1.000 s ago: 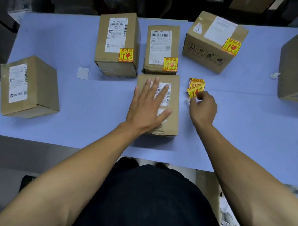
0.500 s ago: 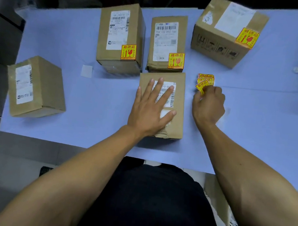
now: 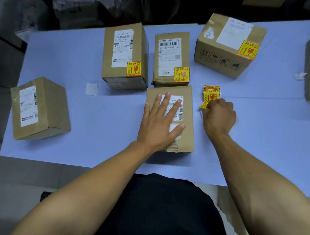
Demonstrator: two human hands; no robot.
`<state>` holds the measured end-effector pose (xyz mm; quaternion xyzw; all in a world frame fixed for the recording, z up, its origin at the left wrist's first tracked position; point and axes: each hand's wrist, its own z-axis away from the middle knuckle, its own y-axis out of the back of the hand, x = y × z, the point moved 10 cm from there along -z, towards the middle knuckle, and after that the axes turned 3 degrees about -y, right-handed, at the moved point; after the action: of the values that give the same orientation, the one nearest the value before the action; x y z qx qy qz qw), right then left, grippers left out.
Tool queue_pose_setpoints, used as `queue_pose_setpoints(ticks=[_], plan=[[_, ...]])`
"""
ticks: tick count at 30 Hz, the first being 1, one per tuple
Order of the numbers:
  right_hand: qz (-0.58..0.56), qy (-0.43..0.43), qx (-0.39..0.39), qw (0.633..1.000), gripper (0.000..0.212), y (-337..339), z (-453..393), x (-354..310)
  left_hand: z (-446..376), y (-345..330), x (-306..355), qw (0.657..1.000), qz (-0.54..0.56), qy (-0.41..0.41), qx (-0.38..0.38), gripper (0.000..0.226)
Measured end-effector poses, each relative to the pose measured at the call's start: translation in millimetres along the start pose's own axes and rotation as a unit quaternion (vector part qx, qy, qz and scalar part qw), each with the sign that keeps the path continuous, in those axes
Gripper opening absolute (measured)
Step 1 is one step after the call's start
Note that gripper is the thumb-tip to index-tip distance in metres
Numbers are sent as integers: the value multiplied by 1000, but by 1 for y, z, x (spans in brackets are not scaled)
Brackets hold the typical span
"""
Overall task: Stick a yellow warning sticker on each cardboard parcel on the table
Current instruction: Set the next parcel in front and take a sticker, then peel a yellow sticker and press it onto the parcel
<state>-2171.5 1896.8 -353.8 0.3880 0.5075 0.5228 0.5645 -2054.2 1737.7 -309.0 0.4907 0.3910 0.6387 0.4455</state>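
Your left hand (image 3: 161,123) lies spread flat on the brown cardboard parcel (image 3: 170,117) with white barcode label reading "172-00", while just right of it your right hand (image 3: 219,117) pinches a yellow-and-red warning sticker (image 3: 204,104) off the small stack (image 3: 211,93).

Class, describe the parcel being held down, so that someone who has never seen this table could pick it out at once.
Start at the blue table and find the near edge at its middle. There lies a cardboard parcel with the left hand spread flat on its white label, just left of the stack of yellow stickers. Unlike the three parcels behind it, it shows no yellow sticker.
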Motion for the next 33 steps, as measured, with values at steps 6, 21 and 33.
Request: queue_pose_setpoints(ticks=[6,21,33], plan=[[-136,-58,43,988,26,24,11,15,1,6,2,999,27,-30,-13,70],[-707,-118,-170,676,18,65,93,-65,-3,53,-1,752,635,175,25,12],[-198,259,127,937,4,132,128,-114,33,34,-38,623,709,317,-97,8]])
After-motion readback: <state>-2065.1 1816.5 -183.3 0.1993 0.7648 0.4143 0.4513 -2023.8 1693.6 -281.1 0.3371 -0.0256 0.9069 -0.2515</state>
